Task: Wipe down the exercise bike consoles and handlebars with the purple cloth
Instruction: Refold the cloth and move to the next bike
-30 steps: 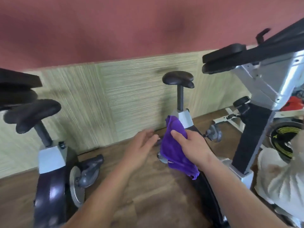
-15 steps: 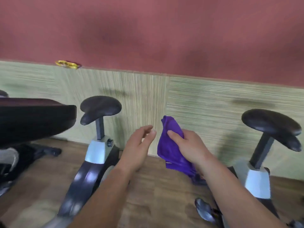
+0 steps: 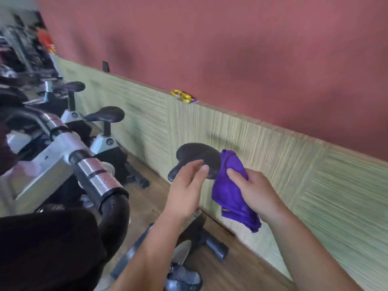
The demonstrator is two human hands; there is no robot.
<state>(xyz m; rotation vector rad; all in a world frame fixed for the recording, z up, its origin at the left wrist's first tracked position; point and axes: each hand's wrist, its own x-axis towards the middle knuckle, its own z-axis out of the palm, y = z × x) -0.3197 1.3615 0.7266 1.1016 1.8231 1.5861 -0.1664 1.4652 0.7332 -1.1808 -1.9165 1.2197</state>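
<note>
Your right hand [image 3: 255,193] grips the bunched purple cloth [image 3: 231,192] in mid-air, just beside a black bike saddle [image 3: 197,156]; your left hand [image 3: 186,190] hovers near it, fingers relaxed, holding nothing; a chrome handlebar [image 3: 92,173] sits left.

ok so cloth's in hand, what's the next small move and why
Probably carry the purple cloth, bunched in the right hand, left onto the nearest handlebar and start wiping. The cloth rests on no handlebar or console yet, the left hand is open and empty, and that chrome-and-black bar lies closest.
</note>
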